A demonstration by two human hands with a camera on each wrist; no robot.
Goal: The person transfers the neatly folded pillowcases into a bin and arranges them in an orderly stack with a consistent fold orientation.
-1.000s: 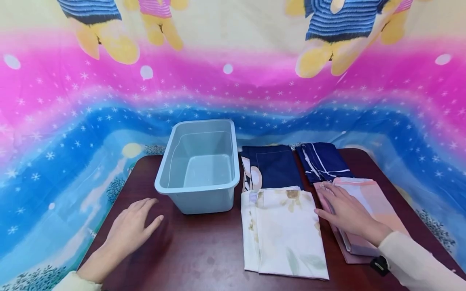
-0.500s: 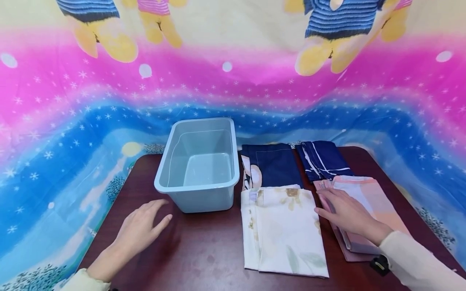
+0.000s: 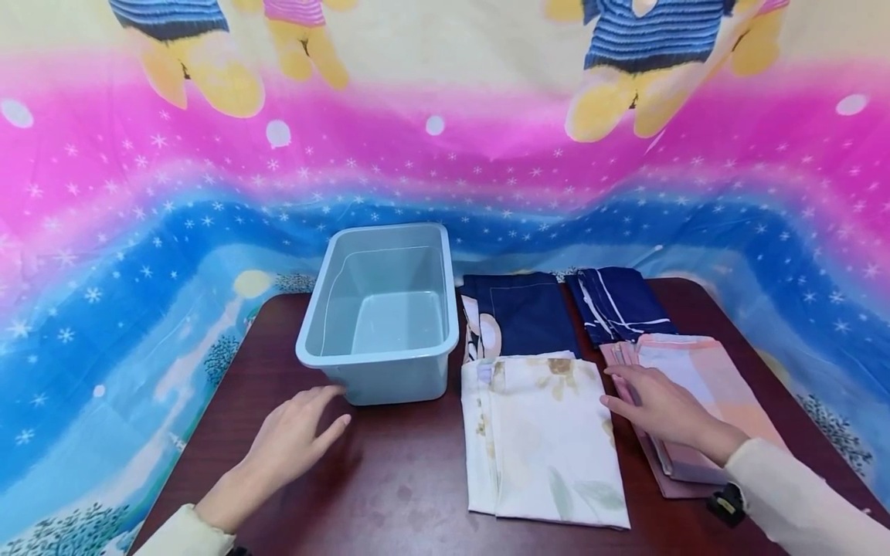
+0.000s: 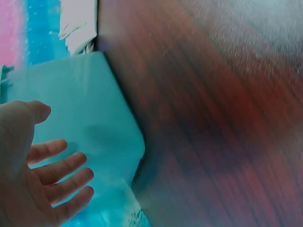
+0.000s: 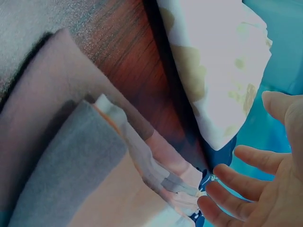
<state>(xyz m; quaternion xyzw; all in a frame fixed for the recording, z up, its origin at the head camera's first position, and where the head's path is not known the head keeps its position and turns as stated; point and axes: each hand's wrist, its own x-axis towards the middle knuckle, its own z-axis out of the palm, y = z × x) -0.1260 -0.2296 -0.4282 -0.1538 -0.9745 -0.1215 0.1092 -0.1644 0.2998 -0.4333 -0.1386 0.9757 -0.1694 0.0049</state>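
My left hand (image 3: 288, 440), fingers apart and holding nothing, hovers just in front of the near left corner of an empty light-blue bin (image 3: 378, 382). In the left wrist view the same hand (image 4: 47, 175) is beside the bin's wall (image 4: 90, 104). My right hand (image 3: 667, 409) is above the left part of a folded pink checked cloth (image 3: 730, 386), its thumb near the right edge of a folded white floral cloth (image 3: 549, 448). The right wrist view has this hand (image 5: 265, 189) with loosely bent, spread fingers and nothing in them, near both the pink cloth (image 5: 109, 189) and the floral cloth (image 5: 222, 61).
Behind the floral cloth lies a folded navy cloth (image 3: 531, 309) with a pale print. A second navy cloth (image 3: 626, 305) with white lines lies at the back right. The dark red table (image 3: 389, 494) is backed by a colourful printed sheet (image 3: 431, 177).
My left hand has moved right and slightly down, nearer the bin's front. The right hand has stayed nearly in place, and the bin and cloths lie as before.
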